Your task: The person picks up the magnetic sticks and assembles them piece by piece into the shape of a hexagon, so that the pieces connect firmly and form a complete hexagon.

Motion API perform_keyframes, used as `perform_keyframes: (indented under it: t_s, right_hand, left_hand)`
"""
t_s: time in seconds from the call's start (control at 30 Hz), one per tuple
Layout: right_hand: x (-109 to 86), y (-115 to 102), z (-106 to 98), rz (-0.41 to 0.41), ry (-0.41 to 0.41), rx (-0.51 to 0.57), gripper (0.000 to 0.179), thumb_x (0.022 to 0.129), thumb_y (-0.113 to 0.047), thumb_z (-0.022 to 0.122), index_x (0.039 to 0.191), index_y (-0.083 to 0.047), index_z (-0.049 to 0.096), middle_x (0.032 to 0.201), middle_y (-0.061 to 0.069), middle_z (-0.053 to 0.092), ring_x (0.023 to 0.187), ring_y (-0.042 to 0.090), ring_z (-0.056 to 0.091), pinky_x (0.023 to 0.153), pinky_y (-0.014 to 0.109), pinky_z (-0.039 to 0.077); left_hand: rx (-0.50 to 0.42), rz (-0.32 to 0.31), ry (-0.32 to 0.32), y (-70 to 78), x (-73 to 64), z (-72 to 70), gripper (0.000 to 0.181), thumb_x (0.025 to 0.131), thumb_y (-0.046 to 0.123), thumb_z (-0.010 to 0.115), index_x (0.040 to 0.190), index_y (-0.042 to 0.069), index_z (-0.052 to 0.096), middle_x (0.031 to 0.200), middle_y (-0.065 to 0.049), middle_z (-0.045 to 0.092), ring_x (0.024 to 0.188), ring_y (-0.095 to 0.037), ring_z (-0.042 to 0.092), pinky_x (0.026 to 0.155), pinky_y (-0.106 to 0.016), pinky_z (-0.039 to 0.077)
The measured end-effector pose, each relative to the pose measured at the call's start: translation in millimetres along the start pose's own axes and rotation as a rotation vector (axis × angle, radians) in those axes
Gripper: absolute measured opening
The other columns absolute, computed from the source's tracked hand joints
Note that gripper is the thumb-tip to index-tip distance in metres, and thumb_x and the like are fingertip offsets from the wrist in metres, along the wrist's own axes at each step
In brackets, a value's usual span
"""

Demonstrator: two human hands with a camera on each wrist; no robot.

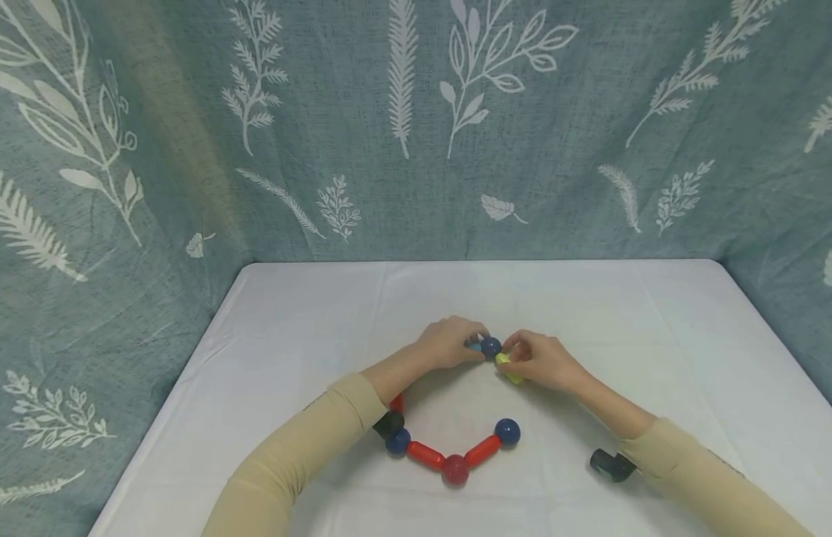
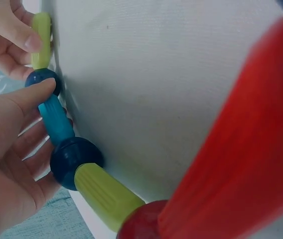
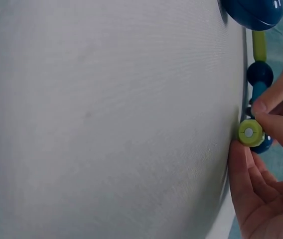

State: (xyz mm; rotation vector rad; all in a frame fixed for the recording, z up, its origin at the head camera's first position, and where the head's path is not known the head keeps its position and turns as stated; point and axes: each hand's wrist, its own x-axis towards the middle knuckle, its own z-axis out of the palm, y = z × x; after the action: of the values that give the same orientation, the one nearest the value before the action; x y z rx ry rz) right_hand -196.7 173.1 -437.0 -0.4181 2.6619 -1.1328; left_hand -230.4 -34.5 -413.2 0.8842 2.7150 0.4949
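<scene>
My left hand (image 1: 449, 344) grips a light-blue ribbed rod (image 2: 57, 122), with the thumb on a dark-blue ball (image 2: 43, 80) at its end. A yellow-green rod (image 1: 510, 369), pinched between thumb and fingers of my right hand (image 1: 548, 363), touches that ball. Its free end shows a silver disc in the right wrist view. From the light-blue rod the chain runs on through another dark-blue ball (image 2: 75, 162), a second yellow-green rod (image 2: 107, 195), a red ball (image 2: 144, 223) and a red rod (image 2: 241, 139). My left arm hides part of the chain in the head view.
Nearer me on the white table (image 1: 563, 492), two red rods (image 1: 425, 455) meet at a red ball (image 1: 455, 470). Dark-blue balls (image 1: 507, 432) cap both outer ends. Black wrist cameras (image 1: 612, 465) sit at both forearms. A patterned teal curtain (image 1: 416, 194) stands behind the table.
</scene>
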Motion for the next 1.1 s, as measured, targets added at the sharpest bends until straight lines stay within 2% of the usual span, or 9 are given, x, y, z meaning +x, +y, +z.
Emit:
perform_keyframes:
  t_s: [0.17, 0.33, 0.4, 0.5, 0.57, 0.63, 0.7, 0.8, 1.1]
  right_hand:
    - [1.2, 1.0, 2.0, 0.015, -0.013, -0.017, 0.042, 0.086, -0.026, 0.074, 0.117, -0.001, 0.06, 0.086, 0.003, 0.064, 0.073, 0.015, 0.059, 0.062, 0.028, 0.049]
    - [3.7, 1.6, 3.5, -0.008, -0.023, -0.026, 0.045, 0.088, -0.026, 0.071, 0.122, -0.001, 0.058, 0.087, 0.002, 0.063, 0.073, 0.015, 0.058, 0.062, 0.028, 0.049]
    - [5.0, 1.5, 3.7, -0.026, -0.021, -0.032, 0.044, 0.09, -0.026, 0.069, 0.124, -0.001, 0.057, 0.088, 0.003, 0.062, 0.072, 0.015, 0.057, 0.062, 0.029, 0.048]
    - [7.7, 0.7, 4.6, -0.049, -0.007, -0.05, 0.043, 0.09, -0.026, 0.069, 0.125, -0.004, 0.058, 0.092, 0.004, 0.061, 0.075, 0.016, 0.057, 0.062, 0.03, 0.048]
    - [10.0, -0.4, 5.4, -0.07, 0.0, -0.056, 0.042, 0.09, -0.025, 0.069, 0.125, -0.005, 0.059, 0.095, 0.006, 0.062, 0.079, 0.017, 0.057, 0.063, 0.031, 0.048]
    - [12.1, -1.3, 6.3, -0.085, 0.008, -0.063, 0.04, 0.089, -0.026, 0.07, 0.124, -0.007, 0.061, 0.098, 0.006, 0.063, 0.083, 0.018, 0.059, 0.065, 0.031, 0.049]
    - [13.5, -1.9, 6.6, -0.09, 0.012, -0.069, 0.039, 0.089, -0.026, 0.071, 0.122, -0.008, 0.062, 0.099, 0.006, 0.064, 0.086, 0.019, 0.06, 0.067, 0.031, 0.049]
    - [14.0, -1.1, 5.7, -0.089, 0.015, -0.076, 0.037, 0.089, -0.027, 0.071, 0.119, -0.007, 0.064, 0.096, 0.004, 0.065, 0.086, 0.02, 0.061, 0.067, 0.031, 0.049]
    - [5.7, 6.1, -6.1, 0.078, 0.071, -0.074, 0.048, 0.089, -0.033, 0.07, 0.122, 0.0, 0.06, 0.091, 0.006, 0.062, 0.072, 0.016, 0.054, 0.061, 0.029, 0.044]
  left_hand:
    - [0.032, 0.002, 0.025, 4.8, -9.0, -0.1, 0.043, 0.091, 0.031, 0.07, 0.13, 0.014, 0.061, 0.123, -0.004, 0.063, 0.114, -0.02, 0.058, 0.092, -0.035, 0.048]
    - [0.024, 0.059, 0.082, 20.0, -29.9, 2.8, 0.042, 0.091, 0.034, 0.069, 0.125, 0.012, 0.062, 0.119, -0.003, 0.061, 0.106, -0.015, 0.059, 0.086, -0.027, 0.05]
    - [0.006, 0.083, 0.053, 27.8, -40.6, 6.3, 0.041, 0.09, 0.036, 0.07, 0.122, 0.012, 0.063, 0.116, -0.002, 0.063, 0.101, -0.012, 0.06, 0.082, -0.023, 0.05]
    - [-0.001, 0.093, -0.056, 39.0, -56.4, 13.9, 0.045, 0.088, 0.044, 0.07, 0.12, 0.013, 0.064, 0.111, 0.002, 0.064, 0.094, -0.008, 0.059, 0.077, -0.022, 0.049]
    - [0.012, 0.088, -0.124, 45.4, -64.6, 20.6, 0.047, 0.087, 0.05, 0.069, 0.118, 0.015, 0.065, 0.103, 0.006, 0.064, 0.088, -0.006, 0.056, 0.074, -0.022, 0.048]
    - [0.036, 0.094, -0.161, 51.0, -70.4, 26.7, 0.047, 0.085, 0.052, 0.07, 0.115, 0.016, 0.066, 0.091, 0.008, 0.061, 0.08, -0.005, 0.053, 0.067, -0.022, 0.046]
    - [0.071, 0.111, -0.166, 55.0, -73.6, 32.7, 0.045, 0.084, 0.051, 0.071, 0.11, 0.015, 0.066, 0.082, 0.009, 0.055, 0.072, -0.005, 0.049, 0.06, -0.02, 0.042]
    - [0.114, 0.141, -0.153, 59.1, -75.8, 37.9, 0.042, 0.085, 0.047, 0.073, 0.108, 0.013, 0.066, 0.078, 0.009, 0.052, 0.068, -0.004, 0.047, 0.055, -0.018, 0.04]
    - [0.227, 0.224, -0.122, 53.6, -75.9, 35.4, 0.04, 0.087, 0.042, 0.072, 0.118, 0.017, 0.065, 0.095, 0.008, 0.06, 0.079, -0.004, 0.047, 0.064, -0.016, 0.04]
